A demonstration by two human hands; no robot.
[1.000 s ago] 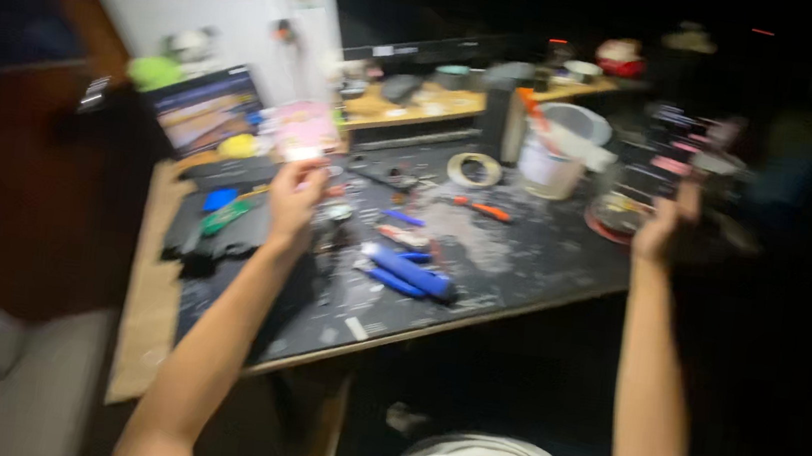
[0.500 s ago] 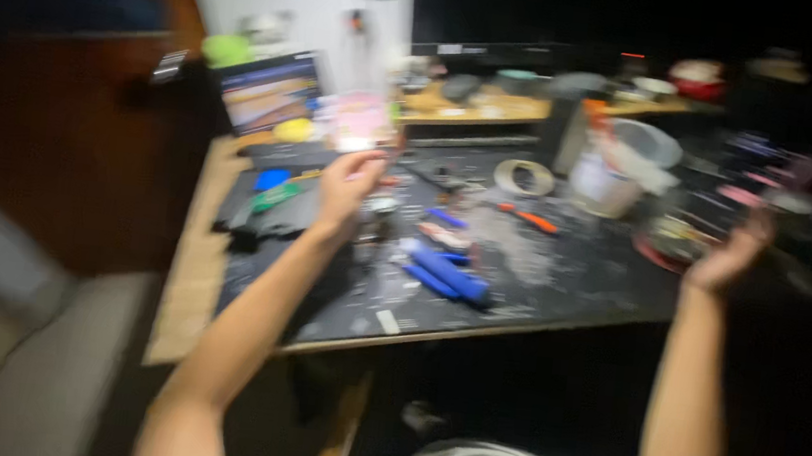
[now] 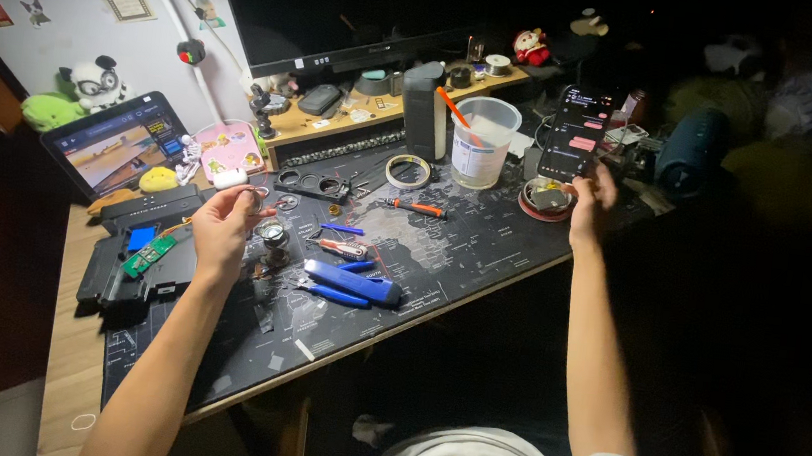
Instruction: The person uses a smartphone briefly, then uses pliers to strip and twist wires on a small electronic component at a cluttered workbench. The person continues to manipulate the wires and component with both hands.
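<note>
Head view, right hand (image 3: 592, 199) gripping phone (image 3: 577, 133)

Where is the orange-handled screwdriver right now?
In the head view, the orange-handled screwdriver lies flat on the dark desk mat near the middle, just in front of the roll of tape and left of the clear plastic cup.

A blue-handled pair of pliers (image 3: 352, 284) is seen on the dark desk mat (image 3: 464, 254), with a clear plastic cup (image 3: 484, 142) and white tape roll (image 3: 409, 171) farther back.
</note>
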